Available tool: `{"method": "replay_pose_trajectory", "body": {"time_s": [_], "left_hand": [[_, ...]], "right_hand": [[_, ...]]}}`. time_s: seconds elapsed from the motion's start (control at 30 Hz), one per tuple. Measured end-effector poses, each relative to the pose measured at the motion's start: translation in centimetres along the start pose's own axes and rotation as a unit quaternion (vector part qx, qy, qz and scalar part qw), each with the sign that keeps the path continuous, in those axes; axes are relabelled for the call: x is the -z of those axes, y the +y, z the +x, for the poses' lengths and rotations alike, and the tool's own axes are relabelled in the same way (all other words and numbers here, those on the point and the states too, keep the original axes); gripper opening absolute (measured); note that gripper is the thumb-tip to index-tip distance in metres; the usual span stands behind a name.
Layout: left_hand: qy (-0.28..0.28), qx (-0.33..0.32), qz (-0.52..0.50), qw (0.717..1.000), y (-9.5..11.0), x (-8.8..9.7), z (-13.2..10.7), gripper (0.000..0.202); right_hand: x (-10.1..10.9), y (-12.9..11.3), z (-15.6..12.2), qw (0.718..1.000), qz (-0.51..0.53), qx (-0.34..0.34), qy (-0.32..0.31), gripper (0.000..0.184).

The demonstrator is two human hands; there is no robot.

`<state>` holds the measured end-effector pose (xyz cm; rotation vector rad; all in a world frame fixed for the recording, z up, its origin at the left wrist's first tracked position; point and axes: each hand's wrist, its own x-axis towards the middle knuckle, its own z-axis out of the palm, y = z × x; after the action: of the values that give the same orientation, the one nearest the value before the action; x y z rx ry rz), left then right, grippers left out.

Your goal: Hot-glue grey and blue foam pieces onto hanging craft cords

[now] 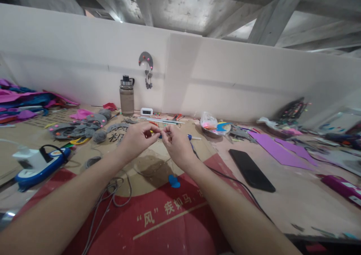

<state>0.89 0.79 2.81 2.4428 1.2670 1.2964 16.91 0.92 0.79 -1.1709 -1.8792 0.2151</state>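
I watched the left hand and right hand pinch the small blue-and-yellow craft piece together at mid-frame, grey felt shapes already made at centre left, blue foam cut-out untouched below.

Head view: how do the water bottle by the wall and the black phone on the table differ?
The water bottle stands upright; the phone lies flat. The bottle is translucent grey with a dark lid; the phone is solid black. The bottle is at the wall beyond the left hand; the phone lies beside the right forearm. Both rest on the table, untouched.
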Motion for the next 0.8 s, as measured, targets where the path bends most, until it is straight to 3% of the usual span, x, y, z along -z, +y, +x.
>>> {"method": "replay_pose_trajectory", "body": {"time_s": [0.17,0.4,0.8], "left_hand": [[-0.047,0.018,-0.025,0.998,-0.5,-0.2,-0.2,0.017],[-0.011,0.024,-0.015,1.0,-1.1,-0.6,-0.2,0.015],[0.004,0.022,0.011,1.0,-0.7,-0.7,-0.1,0.01]], "right_hand": [[0.0,0.0,-0.1,0.999,-0.029,0.005,-0.012,0.014],[0.0,0.5,0.0,0.996,0.094,0.01,-0.006,0.015],[0.3,0.5,0.0,0.995,0.078,0.051,0.031,0.008]]}}
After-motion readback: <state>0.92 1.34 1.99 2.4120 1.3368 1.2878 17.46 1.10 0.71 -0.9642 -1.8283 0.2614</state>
